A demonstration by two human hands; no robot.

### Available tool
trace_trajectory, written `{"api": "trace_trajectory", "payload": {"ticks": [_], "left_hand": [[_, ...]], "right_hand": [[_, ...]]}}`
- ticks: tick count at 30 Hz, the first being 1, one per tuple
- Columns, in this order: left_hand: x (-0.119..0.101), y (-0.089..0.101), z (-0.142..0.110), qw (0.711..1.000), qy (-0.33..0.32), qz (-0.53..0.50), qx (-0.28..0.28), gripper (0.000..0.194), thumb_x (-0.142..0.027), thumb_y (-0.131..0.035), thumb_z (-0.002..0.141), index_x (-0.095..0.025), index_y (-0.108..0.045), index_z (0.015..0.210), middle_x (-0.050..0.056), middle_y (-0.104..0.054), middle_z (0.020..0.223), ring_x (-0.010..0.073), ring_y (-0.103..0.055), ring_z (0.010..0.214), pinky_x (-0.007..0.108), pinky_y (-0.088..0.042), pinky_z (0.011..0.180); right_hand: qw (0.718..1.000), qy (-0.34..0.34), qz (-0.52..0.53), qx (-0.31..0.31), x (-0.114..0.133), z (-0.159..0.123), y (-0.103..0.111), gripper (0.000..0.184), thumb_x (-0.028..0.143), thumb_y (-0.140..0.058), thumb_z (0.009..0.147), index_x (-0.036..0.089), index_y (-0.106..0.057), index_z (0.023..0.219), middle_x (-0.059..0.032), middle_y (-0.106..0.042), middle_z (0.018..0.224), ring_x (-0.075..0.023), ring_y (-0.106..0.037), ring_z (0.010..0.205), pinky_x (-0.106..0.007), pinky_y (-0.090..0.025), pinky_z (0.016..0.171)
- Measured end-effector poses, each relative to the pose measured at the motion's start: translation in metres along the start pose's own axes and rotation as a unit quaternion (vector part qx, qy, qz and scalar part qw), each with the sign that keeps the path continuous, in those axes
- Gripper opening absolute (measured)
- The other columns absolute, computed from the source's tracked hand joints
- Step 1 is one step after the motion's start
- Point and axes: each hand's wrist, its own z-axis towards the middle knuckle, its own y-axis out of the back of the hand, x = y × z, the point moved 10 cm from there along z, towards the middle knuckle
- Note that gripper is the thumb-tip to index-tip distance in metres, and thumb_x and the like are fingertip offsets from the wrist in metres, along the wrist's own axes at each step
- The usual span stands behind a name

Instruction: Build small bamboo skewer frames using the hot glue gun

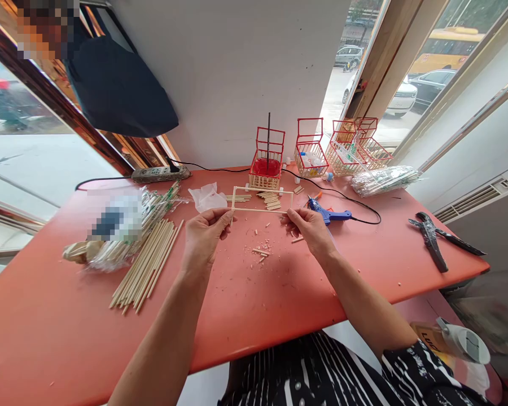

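Note:
Between my two hands a thin rectangular frame of wooden sticks (260,210) is held up above the table. My left hand (209,225) pinches its lower left corner between thumb and fingers. At the lower right corner, my right hand (307,225) grips it the same way. Behind the frame lie short cut sticks (271,201) in a small pile. Below it, a few stick pieces (260,253) and crumbs are scattered on the red table (245,316). A blue glue gun (330,214) rests just beyond my right hand.
Long wooden sticks (148,265) lie left beside plastic-wrapped bundles (122,248). Red-and-wood stick baskets (266,179) line the back, near a wrapped bundle (385,180). Pliers (432,242) lie at right. A black cord (220,169) runs from a power strip (161,173).

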Motion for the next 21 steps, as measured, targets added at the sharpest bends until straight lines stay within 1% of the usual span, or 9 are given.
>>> {"api": "trace_trajectory", "payload": {"ticks": [5, 8, 11, 12, 14, 16, 18, 20, 21], "left_hand": [[0.0, 0.001, 0.0, 1.0, -0.014, 0.025, 0.001, 0.025, -0.035, -0.085, 0.061, -0.015, -0.077, 0.075, 0.004, -0.069, 0.065, 0.0072, -0.049, 0.048, 0.019, -0.034, 0.042], [-0.002, 0.0, 0.001, 0.999, -0.024, 0.026, 0.005, 0.026, -0.038, -0.083, 0.065, -0.015, -0.077, 0.073, 0.004, -0.068, 0.064, 0.0075, -0.048, 0.047, 0.02, -0.034, 0.041], [-0.007, 0.003, 0.002, 0.999, -0.041, 0.027, -0.011, 0.029, -0.043, -0.079, 0.068, -0.015, -0.075, 0.076, 0.004, -0.068, 0.069, 0.0073, -0.049, 0.046, 0.02, -0.035, 0.041], [-0.008, 0.005, 0.002, 0.998, -0.046, 0.026, -0.021, 0.03, -0.044, -0.079, 0.068, -0.016, -0.074, 0.076, 0.004, -0.068, 0.07, 0.0071, -0.049, 0.046, 0.02, -0.035, 0.041], [-0.009, 0.009, 0.003, 0.998, -0.052, 0.028, -0.038, 0.031, -0.046, -0.078, 0.07, -0.017, -0.067, 0.071, 0.0, -0.063, 0.063, 0.0066, -0.047, 0.044, 0.019, -0.034, 0.04], [-0.009, 0.014, 0.005, 0.996, -0.058, 0.03, -0.052, 0.037, -0.048, -0.075, 0.074, -0.018, -0.057, 0.063, -0.004, -0.052, 0.054, 0.0062, -0.043, 0.042, 0.018, -0.033, 0.04], [-0.011, 0.018, 0.006, 0.995, -0.071, 0.023, -0.061, 0.043, -0.049, -0.072, 0.078, -0.02, -0.047, 0.058, -0.007, -0.043, 0.049, 0.0061, -0.04, 0.042, 0.018, -0.031, 0.041], [-0.012, 0.02, 0.008, 0.995, -0.081, -0.003, -0.06, 0.047, -0.048, -0.071, 0.08, -0.019, -0.043, 0.055, -0.007, -0.04, 0.049, 0.006, -0.039, 0.043, 0.018, -0.032, 0.042], [-0.011, 0.02, 0.009, 0.995, -0.079, -0.022, -0.057, 0.047, -0.048, -0.071, 0.08, -0.019, -0.045, 0.055, -0.006, -0.042, 0.051, 0.0059, -0.041, 0.045, 0.018, -0.034, 0.043]], "right_hand": [[1.0, -0.003, -0.003, -0.002, 0.001, -0.002, -0.001, 0.047, 0.062, -0.076, 0.071, 0.015, -0.07, 0.071, -0.0071, -0.071, 0.07, -0.0093, -0.053, 0.05, -0.023, -0.036, 0.043], [1.0, -0.003, 0.012, -0.004, 0.001, -0.001, 0.0, 0.046, 0.06, -0.077, 0.072, 0.015, -0.07, 0.071, -0.0076, -0.071, 0.071, -0.0096, -0.054, 0.05, -0.023, -0.036, 0.043], [0.999, -0.018, 0.041, -0.023, -0.004, 0.001, 0.006, 0.045, 0.058, -0.08, 0.069, 0.015, -0.07, 0.074, -0.0072, -0.072, 0.072, -0.0103, -0.056, 0.051, -0.022, -0.036, 0.042], [0.998, -0.025, 0.051, -0.031, -0.006, 0.001, 0.008, 0.045, 0.058, -0.081, 0.067, 0.015, -0.07, 0.075, -0.0068, -0.072, 0.073, -0.0104, -0.057, 0.052, -0.022, -0.036, 0.042], [0.996, -0.036, 0.065, -0.041, -0.009, 0.002, 0.011, 0.047, 0.058, -0.083, 0.064, 0.015, -0.07, 0.077, -0.0063, -0.073, 0.073, -0.0103, -0.059, 0.053, -0.021, -0.037, 0.042], [0.995, -0.043, 0.075, -0.043, -0.011, 0.003, 0.012, 0.049, 0.059, -0.084, 0.061, 0.015, -0.07, 0.077, -0.0059, -0.073, 0.073, -0.0098, -0.059, 0.052, -0.02, -0.037, 0.041], [0.995, -0.048, 0.083, -0.04, -0.012, 0.004, 0.012, 0.05, 0.059, -0.085, 0.059, 0.015, -0.07, 0.076, -0.0054, -0.073, 0.073, -0.0091, -0.058, 0.051, -0.019, -0.037, 0.04], [0.994, -0.052, 0.09, -0.037, -0.013, 0.004, 0.011, 0.051, 0.059, -0.086, 0.058, 0.015, -0.07, 0.077, -0.0051, -0.073, 0.073, -0.0091, -0.059, 0.051, -0.019, -0.037, 0.04], [0.994, -0.054, 0.091, -0.036, -0.013, 0.004, 0.011, 0.051, 0.059, -0.086, 0.058, 0.015, -0.07, 0.078, -0.0051, -0.073, 0.073, -0.0092, -0.059, 0.052, -0.019, -0.037, 0.04]]}}
